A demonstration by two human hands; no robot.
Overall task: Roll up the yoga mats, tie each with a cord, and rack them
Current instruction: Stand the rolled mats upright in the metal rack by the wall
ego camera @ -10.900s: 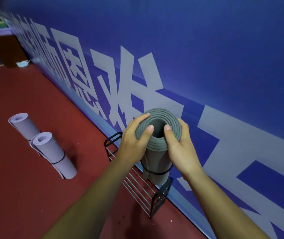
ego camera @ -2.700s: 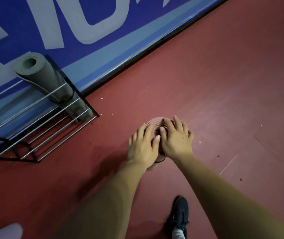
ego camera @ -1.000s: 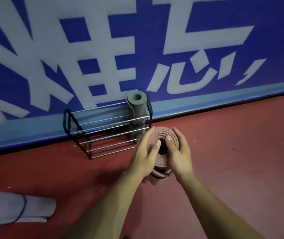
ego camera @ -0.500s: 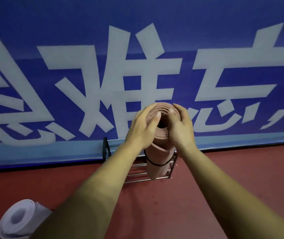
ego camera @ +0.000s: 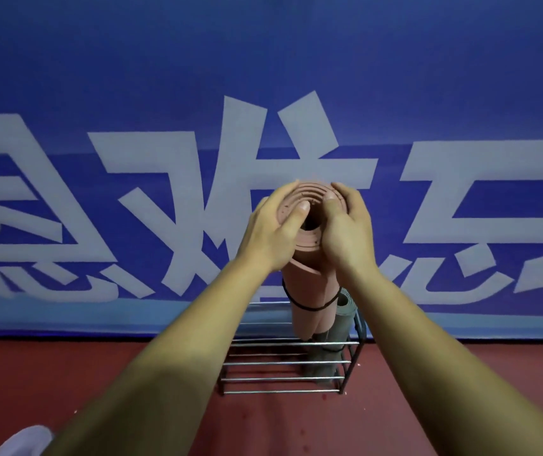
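The pink mat is being gripped upright between left hand and right hand, over the rack, left of the grey mat.

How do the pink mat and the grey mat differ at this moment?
The pink mat is gripped at its top by the left hand and right hand; no hand holds the grey mat. The pink mat hangs above the rack; the grey mat stands in it, at its right end. Both are rolled, upright and tied with black cord.

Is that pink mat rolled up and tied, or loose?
Rolled and tied: the pink mat shows a spiral end, and a black cord circles it.
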